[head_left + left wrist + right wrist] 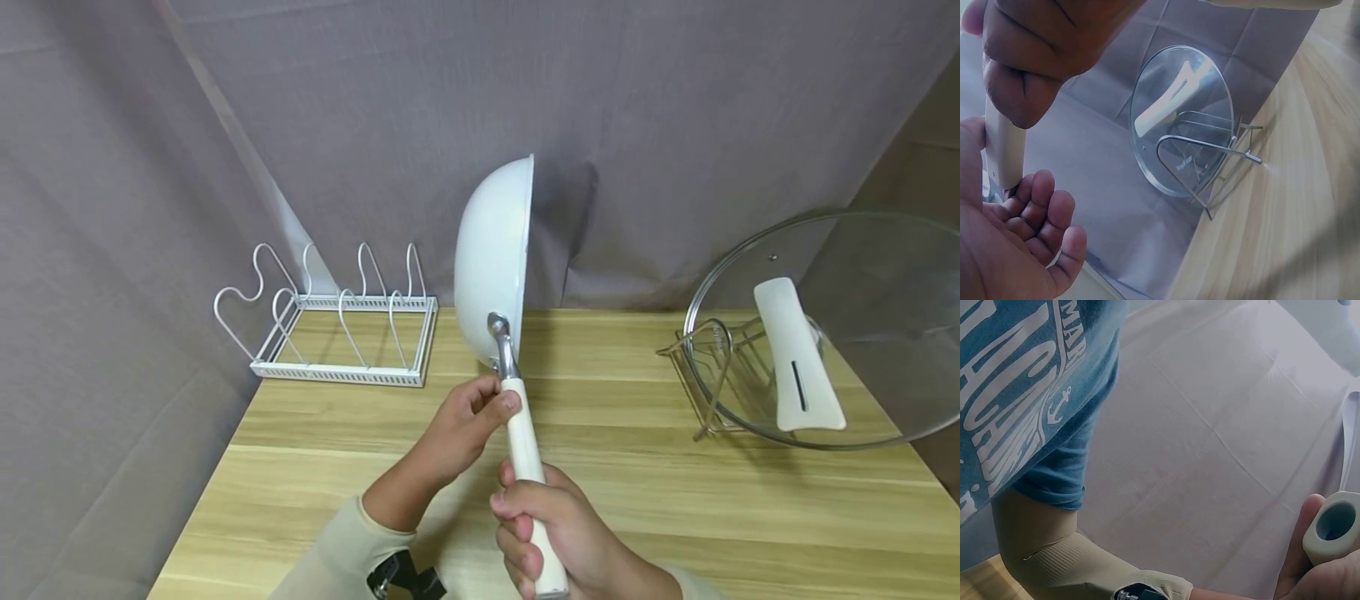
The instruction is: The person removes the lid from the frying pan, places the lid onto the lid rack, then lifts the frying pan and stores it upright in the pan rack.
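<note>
A white wok point(491, 250) is held up above the table, tilted on its side with its opening to the right. My right hand point(558, 521) grips the lower part of its cream handle point(525, 442), fingers wrapped round it. Higher up, near the metal joint, my left hand point(461, 425) pinches the handle between thumb and fingers. In the left wrist view, the left hand's point(1016, 244) other fingers are loosely curled beside the handle. The hollow handle end point(1317, 550) appears at the right wrist view's edge. The wok's inside is hidden.
A white wire rack point(345, 375) with several upright loops stands at the table's back left. At the right, a glass lid point(885, 333) with a cream handle leans in a metal wire stand point(723, 375). Grey cloth point(375, 125) hangs behind the wooden table point(637, 517).
</note>
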`<state>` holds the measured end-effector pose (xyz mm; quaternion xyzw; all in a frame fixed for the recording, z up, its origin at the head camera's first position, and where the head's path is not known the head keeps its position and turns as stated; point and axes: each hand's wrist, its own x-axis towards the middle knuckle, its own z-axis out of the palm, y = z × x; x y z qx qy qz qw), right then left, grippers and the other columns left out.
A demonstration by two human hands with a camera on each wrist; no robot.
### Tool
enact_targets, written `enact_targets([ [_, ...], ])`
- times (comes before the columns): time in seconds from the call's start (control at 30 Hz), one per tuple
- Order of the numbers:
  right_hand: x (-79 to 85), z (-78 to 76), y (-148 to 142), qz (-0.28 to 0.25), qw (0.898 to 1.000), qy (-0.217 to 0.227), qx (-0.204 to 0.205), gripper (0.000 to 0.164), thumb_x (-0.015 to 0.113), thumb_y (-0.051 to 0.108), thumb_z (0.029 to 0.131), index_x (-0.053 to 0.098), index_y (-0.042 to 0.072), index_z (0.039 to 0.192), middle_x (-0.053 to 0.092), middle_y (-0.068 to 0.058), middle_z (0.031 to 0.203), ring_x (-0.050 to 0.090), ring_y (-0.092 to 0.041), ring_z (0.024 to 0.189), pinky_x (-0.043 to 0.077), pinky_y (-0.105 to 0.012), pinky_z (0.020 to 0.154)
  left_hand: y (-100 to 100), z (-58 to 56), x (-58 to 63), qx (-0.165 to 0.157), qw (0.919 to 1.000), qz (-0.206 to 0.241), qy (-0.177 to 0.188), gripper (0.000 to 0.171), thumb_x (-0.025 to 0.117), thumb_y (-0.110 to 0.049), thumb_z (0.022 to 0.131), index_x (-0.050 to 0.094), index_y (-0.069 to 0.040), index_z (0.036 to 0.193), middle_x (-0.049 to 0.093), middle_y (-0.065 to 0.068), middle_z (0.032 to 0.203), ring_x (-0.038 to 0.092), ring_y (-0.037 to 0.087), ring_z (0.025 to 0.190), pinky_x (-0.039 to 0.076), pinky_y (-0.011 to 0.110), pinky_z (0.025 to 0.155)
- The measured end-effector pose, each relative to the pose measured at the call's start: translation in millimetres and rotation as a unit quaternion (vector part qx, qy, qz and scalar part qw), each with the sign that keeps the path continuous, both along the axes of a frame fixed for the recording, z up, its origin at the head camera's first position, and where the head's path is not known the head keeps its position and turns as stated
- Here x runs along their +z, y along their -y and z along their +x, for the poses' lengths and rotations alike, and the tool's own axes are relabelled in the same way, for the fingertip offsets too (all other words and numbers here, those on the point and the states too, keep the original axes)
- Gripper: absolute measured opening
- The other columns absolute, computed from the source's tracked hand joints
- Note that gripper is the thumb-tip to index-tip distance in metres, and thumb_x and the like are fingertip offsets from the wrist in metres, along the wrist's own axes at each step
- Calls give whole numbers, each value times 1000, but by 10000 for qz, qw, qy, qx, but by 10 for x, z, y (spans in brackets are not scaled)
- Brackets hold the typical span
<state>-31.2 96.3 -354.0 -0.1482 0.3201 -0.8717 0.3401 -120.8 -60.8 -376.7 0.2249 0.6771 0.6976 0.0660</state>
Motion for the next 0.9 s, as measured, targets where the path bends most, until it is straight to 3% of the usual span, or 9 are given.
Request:
enact_targets([
  [0.2, 0, -4, 4, 6, 10000, 3, 6, 24, 39, -1, 98, 52, 20, 98, 57, 12, 65, 58, -1, 49, 52, -20, 44, 6, -5, 18, 30, 10000, -34, -26, 44, 63, -41, 100, 64, 3, 96, 58, -1, 79, 52, 17, 80, 45, 27, 69],
  [0.53, 54, -4, 22, 54, 10000, 48, 53, 19, 44, 1, 97, 51, 18, 96, 57, 12, 64, 58, -1, 48, 52, -20, 44, 22, -12, 27, 107, 9999, -99, 30, 36, 61, -33, 99, 65, 3, 96, 61, -1, 81, 55, 18, 84, 48, 29, 75],
  [0.9, 67, -10, 57, -9, 10000, 48, 14, 22, 41, 0, 97, 50, 20, 96, 56, 12, 64, 58, 0, 49, 51, -20, 44, 42, -19, 65, 158, 9997, -200, 57, 32, 59, -28, 99, 65, 3, 98, 62, 0, 83, 56, 17, 85, 49, 31, 79],
])
